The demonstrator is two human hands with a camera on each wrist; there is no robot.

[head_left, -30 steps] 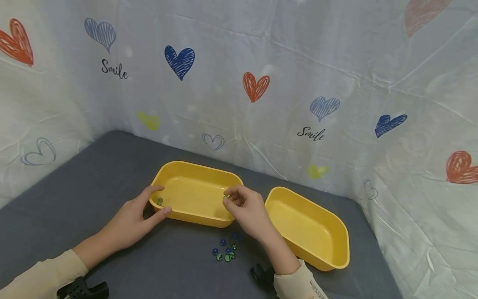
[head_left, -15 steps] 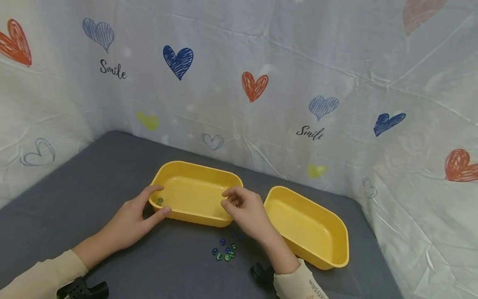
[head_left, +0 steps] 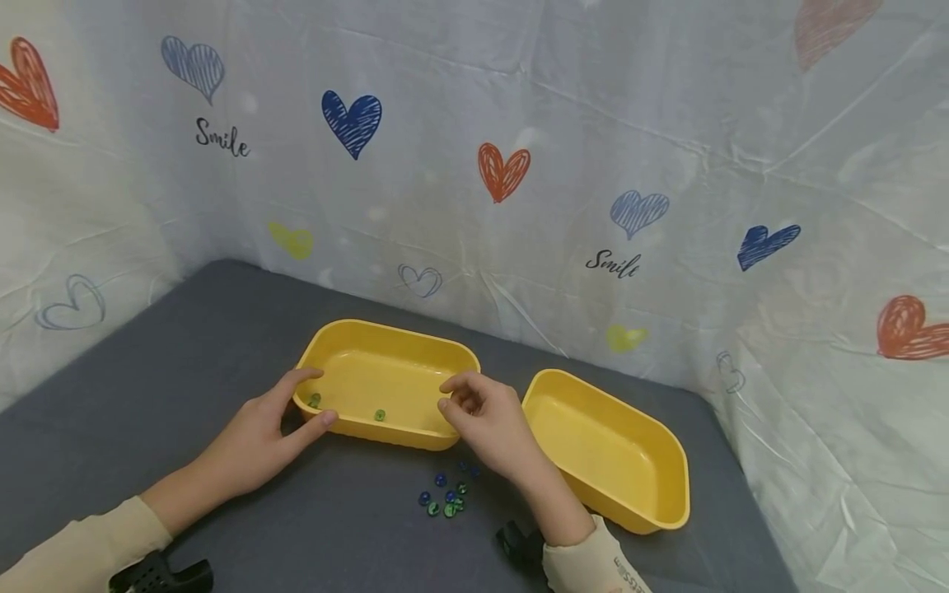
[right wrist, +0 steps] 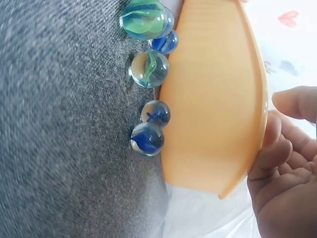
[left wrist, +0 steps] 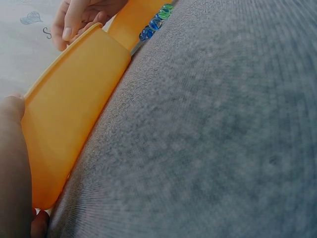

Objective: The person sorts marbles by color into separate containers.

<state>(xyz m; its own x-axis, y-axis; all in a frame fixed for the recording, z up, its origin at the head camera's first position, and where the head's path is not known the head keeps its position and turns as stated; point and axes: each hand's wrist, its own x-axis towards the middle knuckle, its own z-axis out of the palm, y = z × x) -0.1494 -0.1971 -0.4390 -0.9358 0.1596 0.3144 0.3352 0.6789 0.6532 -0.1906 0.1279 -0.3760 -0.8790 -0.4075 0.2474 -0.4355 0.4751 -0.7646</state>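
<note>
My left hand (head_left: 255, 441) holds the left end of a yellow plastic bin (head_left: 393, 383), thumb at the near rim and index finger over the left rim. Over the bin's right end hovers my right hand (head_left: 491, 422); its fingers are loosely bent, with thumb and fingertips apart and nothing between them. Inside the bin a green marble (head_left: 380, 415) lies by the near wall, and more green glass (head_left: 315, 400) shows in the left corner beside my left hand. Several loose marbles, such as a green one (head_left: 449, 511) and a blue one (right wrist: 147, 139), lie on the grey cloth in front.
A second yellow bin (head_left: 611, 449) stands to the right, beside my right forearm. Grey cloth (head_left: 334, 527) covers the table, and a white curtain (head_left: 445, 82) printed with hearts hangs behind it. A black wrist strap (head_left: 159, 572) shows below my left sleeve.
My right fingers have let go of a green marble, which now lies in the left bin by the near wall. The left hand stays at the bin's end.
</note>
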